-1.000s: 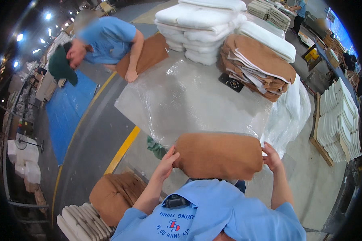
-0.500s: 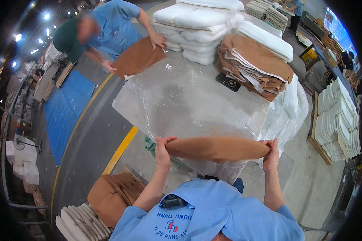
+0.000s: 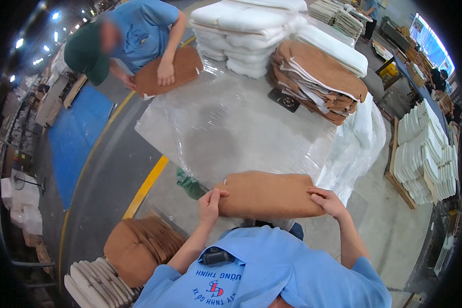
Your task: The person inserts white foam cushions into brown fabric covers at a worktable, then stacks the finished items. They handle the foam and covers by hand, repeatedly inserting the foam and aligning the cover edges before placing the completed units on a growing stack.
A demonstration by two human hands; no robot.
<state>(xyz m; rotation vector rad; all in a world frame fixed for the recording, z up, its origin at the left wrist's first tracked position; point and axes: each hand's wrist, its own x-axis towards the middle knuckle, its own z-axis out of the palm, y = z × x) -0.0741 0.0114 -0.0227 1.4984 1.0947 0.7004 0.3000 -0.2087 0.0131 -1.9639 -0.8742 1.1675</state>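
A brown fabric-covered cushion pad point(image 3: 268, 194) is held between my two hands at the near edge of the plastic-covered table point(image 3: 241, 138). My left hand point(image 3: 210, 204) is closed on its left end, thumb on top. At the right end my right hand point(image 3: 329, 201) grips the pad, thumb over the upper face and fingers beneath. The pad's broad brown face is turned up. Across the table, a co-worker's hands rest on another brown pad point(image 3: 169, 72).
White padding is stacked point(image 3: 246, 36) at the table's far side, beside a pile of brown covers point(image 3: 318, 77) and a small black object point(image 3: 284, 100). Brown pads point(image 3: 138, 246) stand at my lower left next to white ones point(image 3: 95, 282). A pallet of white pads point(image 3: 426, 154) is at right.
The pad in my hands has turned from nearly edge-on to showing its broad face, and my right hand has come inward and lower. The co-worker's pad now lies flatter on the table corner.
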